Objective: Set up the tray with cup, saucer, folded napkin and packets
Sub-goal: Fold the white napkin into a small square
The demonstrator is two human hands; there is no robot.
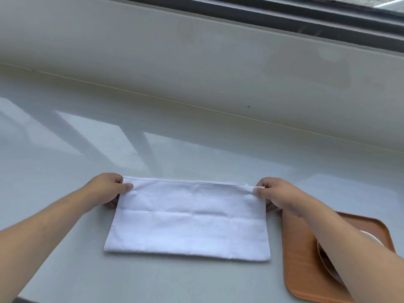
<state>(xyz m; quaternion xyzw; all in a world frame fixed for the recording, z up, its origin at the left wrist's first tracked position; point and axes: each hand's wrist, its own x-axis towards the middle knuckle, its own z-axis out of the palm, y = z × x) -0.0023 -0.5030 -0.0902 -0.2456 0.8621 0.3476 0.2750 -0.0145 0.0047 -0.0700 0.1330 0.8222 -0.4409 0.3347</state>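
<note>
A white cloth napkin [188, 219], folded in half into a wide rectangle, lies flat on the pale counter. My left hand [107, 189] pinches its far left corner and my right hand [277, 193] pinches its far right corner. To the right sits an orange-brown tray [299, 259], its left edge close to the napkin. A saucer [328, 265] and a white cup [371, 238] rest on the tray, mostly hidden under my right forearm. No packets are in view.
The glossy grey-white counter [87, 138] stretches far ahead to a beige wall sill [196, 62] with a dark window frame [284, 16] above. The counter's near edge shows at the bottom left.
</note>
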